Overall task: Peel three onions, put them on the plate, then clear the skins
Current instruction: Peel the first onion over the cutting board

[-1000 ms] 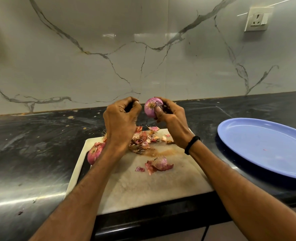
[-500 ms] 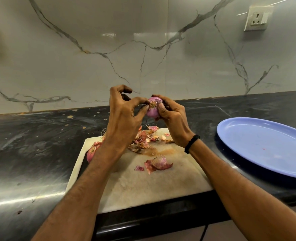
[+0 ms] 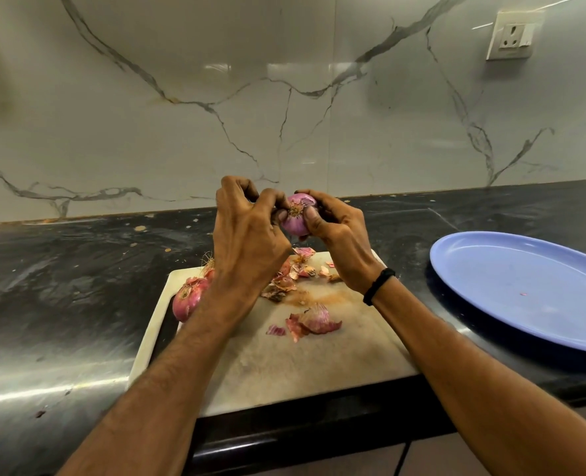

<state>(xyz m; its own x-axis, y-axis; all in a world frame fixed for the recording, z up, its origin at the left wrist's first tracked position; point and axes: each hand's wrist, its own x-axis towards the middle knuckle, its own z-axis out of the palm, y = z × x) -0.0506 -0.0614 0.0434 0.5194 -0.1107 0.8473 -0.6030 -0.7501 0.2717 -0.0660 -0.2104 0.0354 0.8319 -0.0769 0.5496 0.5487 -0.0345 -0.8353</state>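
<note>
Over the board (image 3: 284, 372), right hand (image 3: 339, 235) is gripping an onion (image 3: 296, 222), left hand (image 3: 247, 242) pinching its root end. The plate (image 3: 542, 304) is awaiting all three.

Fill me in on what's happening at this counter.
A person is peeling a red onion held above the cutting board: the right hand grips it while the left hand pinches at its root end. A second onion lies at the board's left edge, loose skins are scattered across the board, and the blue plate to the right holds no onions yet.
</note>
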